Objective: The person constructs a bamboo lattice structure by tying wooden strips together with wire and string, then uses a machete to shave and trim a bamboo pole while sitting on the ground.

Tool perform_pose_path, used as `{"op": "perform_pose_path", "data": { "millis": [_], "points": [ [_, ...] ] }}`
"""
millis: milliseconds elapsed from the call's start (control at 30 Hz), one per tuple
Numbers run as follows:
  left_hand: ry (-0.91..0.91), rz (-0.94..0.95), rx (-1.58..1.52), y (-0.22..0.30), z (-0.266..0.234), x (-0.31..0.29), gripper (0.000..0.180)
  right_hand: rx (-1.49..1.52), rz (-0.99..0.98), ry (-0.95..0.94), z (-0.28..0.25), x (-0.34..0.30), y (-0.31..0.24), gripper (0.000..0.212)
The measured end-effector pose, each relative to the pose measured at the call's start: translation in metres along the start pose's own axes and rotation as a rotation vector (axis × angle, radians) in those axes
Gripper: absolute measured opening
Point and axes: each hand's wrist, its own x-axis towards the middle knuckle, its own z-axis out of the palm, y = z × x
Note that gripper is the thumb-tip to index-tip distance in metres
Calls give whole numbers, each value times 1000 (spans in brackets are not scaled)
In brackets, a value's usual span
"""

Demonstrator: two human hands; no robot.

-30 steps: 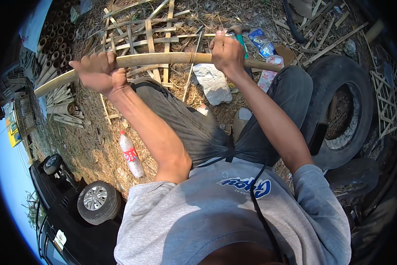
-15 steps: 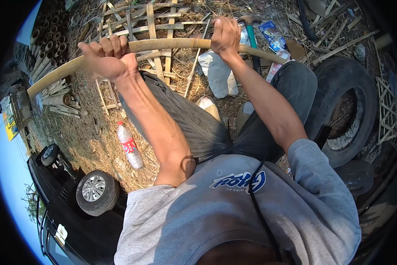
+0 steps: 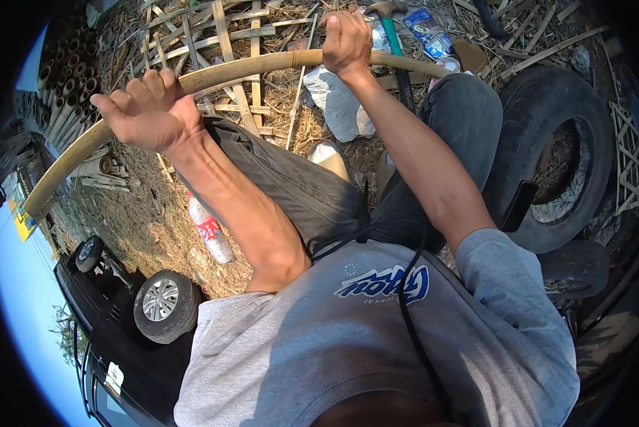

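A long bamboo pole (image 3: pixel 245 69), pale yellow-brown with a ring-like node near its middle, runs across in front of me and looks curved. My left hand (image 3: pixel 149 114) lies over its left part, palm facing me, fingers bent round the far side and thumb sticking out to the left. Farther right, my right hand (image 3: pixel 348 44) is closed round the pole just past the node. The pole's right end is by my right knee (image 3: pixel 463 107). Its left end sticks out freely, low at the left. Some of the pole is hidden behind my hands.
A hammer (image 3: pixel 389 28) with a green handle lies beyond the pole, near a blue packet (image 3: pixel 428 32) and a pale stone (image 3: pixel 341 107). Woven bamboo lattice (image 3: pixel 223 28) lies ahead. A tyre (image 3: pixel 522 149) is at my right, a plastic bottle (image 3: pixel 209 231) and black vehicle (image 3: pixel 109 306) at my left.
The left hand has shifted left and slightly nearer along with the pole, whose left end now sits lower. The right hand has moved a little left and away. The view has shifted slightly.
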Motion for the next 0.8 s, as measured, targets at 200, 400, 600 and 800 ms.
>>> {"op": "perform_pose_path", "data": {
  "millis": [200,400,600,800],
  "points": [
    [11,17,40,-5,11,-3,57,27,3,28,4,3,5,32],
    [-64,62,42,-11,22,-8,57,35,14,7,16,5,14,31],
    [-112,45,63,-30,54,-39,54,23,72,36,34,-12,35,33],
    [-39,42,208,-22,64,-54,51,238,82,-126,30,-1,-6,32]
  ]
}}
